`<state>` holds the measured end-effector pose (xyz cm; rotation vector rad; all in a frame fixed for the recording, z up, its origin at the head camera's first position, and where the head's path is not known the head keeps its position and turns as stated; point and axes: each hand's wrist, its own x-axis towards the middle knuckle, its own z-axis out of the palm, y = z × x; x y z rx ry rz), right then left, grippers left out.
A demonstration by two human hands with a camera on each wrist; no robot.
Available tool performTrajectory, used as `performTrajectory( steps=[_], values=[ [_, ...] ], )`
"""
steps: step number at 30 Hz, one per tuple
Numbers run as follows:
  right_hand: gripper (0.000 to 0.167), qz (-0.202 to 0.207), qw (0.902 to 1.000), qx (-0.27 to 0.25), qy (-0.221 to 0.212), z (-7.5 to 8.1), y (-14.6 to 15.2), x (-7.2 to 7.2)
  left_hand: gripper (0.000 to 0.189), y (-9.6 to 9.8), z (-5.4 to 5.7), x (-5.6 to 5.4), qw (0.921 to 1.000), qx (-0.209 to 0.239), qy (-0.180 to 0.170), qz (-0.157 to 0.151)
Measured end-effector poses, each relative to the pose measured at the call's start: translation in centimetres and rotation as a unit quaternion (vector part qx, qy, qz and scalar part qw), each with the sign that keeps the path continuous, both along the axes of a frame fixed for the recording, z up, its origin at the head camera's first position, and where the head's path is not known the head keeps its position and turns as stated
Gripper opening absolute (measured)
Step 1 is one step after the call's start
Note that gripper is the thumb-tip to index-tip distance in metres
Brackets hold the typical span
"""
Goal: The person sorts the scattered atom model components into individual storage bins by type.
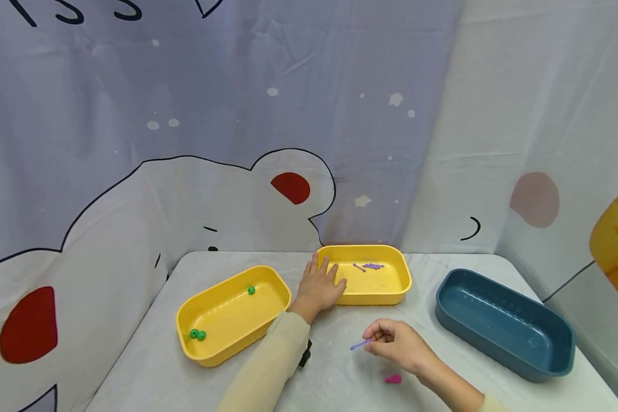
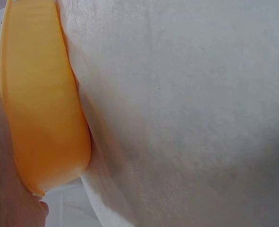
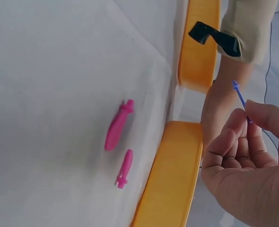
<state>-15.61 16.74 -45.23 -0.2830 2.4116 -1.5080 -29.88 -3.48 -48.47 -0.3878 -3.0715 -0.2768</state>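
Note:
At the back of the table, my left hand [image 1: 319, 289] lies with spread fingers over the left end of a yellow tray [image 1: 373, 298]. Inside that tray are several small purple sticks [image 1: 373, 266]. My right hand [image 1: 399, 346] pinches one purple stick [image 3: 241, 99] between thumb and index finger, in front of the tray and above the white cloth. The stick's knobbed end points away from the fingertips. Below this hand, a larger pink piece [image 3: 119, 126] and a smaller pink piece [image 3: 124, 169] lie on the cloth.
Another yellow tray [image 1: 232, 315], holding green beads [image 1: 201, 335], stands to the left, beside my left forearm. A dark blue tray [image 1: 499, 329] sits on the right. A printed curtain [image 1: 371, 143] rises behind the table.

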Motion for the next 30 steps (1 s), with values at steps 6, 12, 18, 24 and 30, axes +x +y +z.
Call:
performTrajectory(
  steps=[6, 12, 18, 24, 30],
  values=[
    [0.022, -0.023, 0.9997, 0.001, -0.001, 0.4, -0.1, -1.1, 0.062, 0.0, 0.1, 0.1, 1.0000, -0.002, 0.001, 0.001],
    [0.022, -0.030, 0.9992, -0.018, 0.020, 0.6, -0.1, -2.3, 0.063, 0.1, -0.2, -0.1, 1.0000, 0.003, 0.003, 0.005],
    [0.023, -0.042, 0.9983, -0.031, 0.026, 1.2, 0.0, -3.6, 0.063, 0.1, -0.3, 0.0, 0.9999, 0.005, 0.006, 0.007],
    [0.024, -0.076, 0.9959, -0.046, 0.013, 1.3, 0.1, -5.0, 0.064, 0.2, -0.3, -0.1, 1.0000, 0.000, 0.002, 0.009],
    [0.027, -0.113, 0.9920, -0.056, 0.002, 1.4, 0.3, -6.5, 0.064, 0.1, -0.5, -0.3, 0.9999, -0.002, 0.006, 0.009]
  ],
)
